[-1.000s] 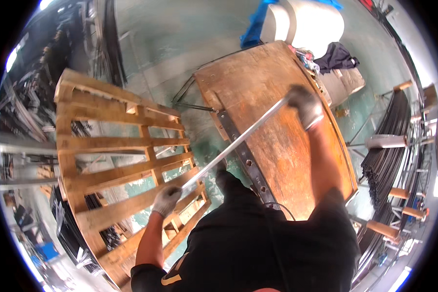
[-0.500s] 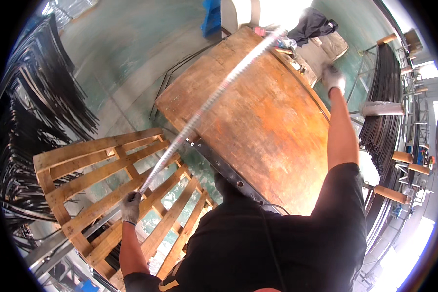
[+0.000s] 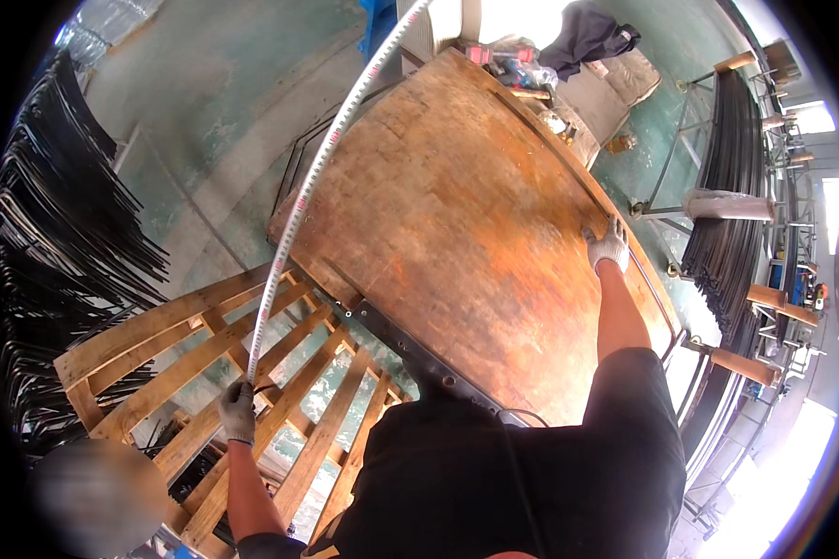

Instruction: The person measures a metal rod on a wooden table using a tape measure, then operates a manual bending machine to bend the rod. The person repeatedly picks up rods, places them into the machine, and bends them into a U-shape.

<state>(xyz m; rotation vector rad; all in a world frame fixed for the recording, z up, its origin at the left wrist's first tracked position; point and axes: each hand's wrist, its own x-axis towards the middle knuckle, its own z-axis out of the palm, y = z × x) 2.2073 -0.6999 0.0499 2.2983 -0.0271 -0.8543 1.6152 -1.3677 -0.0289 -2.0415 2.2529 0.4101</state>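
My left hand [image 3: 238,412], in a light work glove, is closed at the lower end of a tape measure [image 3: 300,207]. Its pale marked blade rises in a long curve across the wooden pallet [image 3: 294,455] and past the left corner of the worn wooden table [image 3: 457,224]. Where the blade ends, beyond the top of the picture, is out of sight. My right hand [image 3: 608,247], gloved too, rests with fingers apart near the table's right edge, beside a thin dark strip [image 3: 569,168] that runs along that edge.
Bundles of dark bent strips [image 3: 70,196] are stacked at the left. A rack of long dark bars [image 3: 725,177] stands at the right. Small tools [image 3: 513,65], a dark cloth [image 3: 587,37] and cardboard [image 3: 615,88] lie beyond the table. A blurred round patch [image 3: 98,498] covers the lower left.
My right hand has come down from beyond the table's far right edge onto its right side. The tape blade has swung left and stands more upright, still held by my left hand.
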